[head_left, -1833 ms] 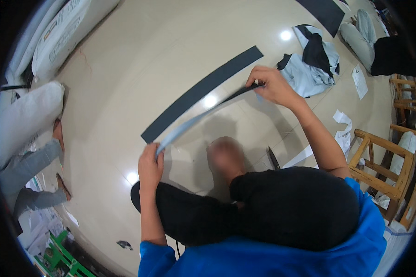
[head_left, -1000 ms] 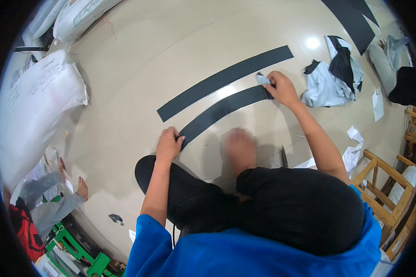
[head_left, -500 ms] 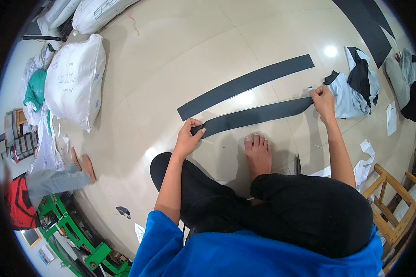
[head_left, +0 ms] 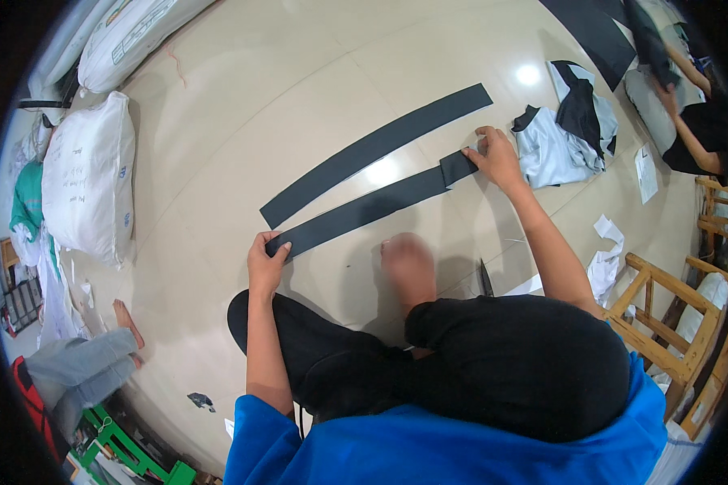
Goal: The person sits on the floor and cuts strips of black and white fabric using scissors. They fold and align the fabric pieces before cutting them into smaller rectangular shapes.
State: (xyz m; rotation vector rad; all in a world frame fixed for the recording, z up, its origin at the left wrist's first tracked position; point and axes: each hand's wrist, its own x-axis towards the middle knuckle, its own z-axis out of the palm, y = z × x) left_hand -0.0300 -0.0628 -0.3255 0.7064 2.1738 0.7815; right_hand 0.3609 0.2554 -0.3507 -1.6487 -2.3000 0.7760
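A long dark grey strip (head_left: pixel 364 212) of flat material lies across the floor in front of me. My left hand (head_left: pixel 265 257) is closed on its left end, thumb on top. At its right end a short section (head_left: pixel 459 168) looks folded or overlapped, with a step at its edge. My right hand (head_left: pixel 497 162) has its thumb on that end, the other fingers curled just beyond it. Past this strip lies a second, similar dark strip (head_left: pixel 376 153), slightly curved and untouched.
Grey-and-black cloth pieces (head_left: pixel 562 137) lie beyond my right hand. At far right a person (head_left: pixel 687 121) handles a dark sheet. A wooden stool (head_left: pixel 663 323) stands near my right side. My bare foot (head_left: pixel 411 267) is close to the strip. A white sack (head_left: pixel 89 178) sits at left.
The near strip's right end, smooth and curling before, now shows a stepped fold or overlap. My right hand's grip has shifted. The view has swung right, and the person at right now raises a dark sheet.
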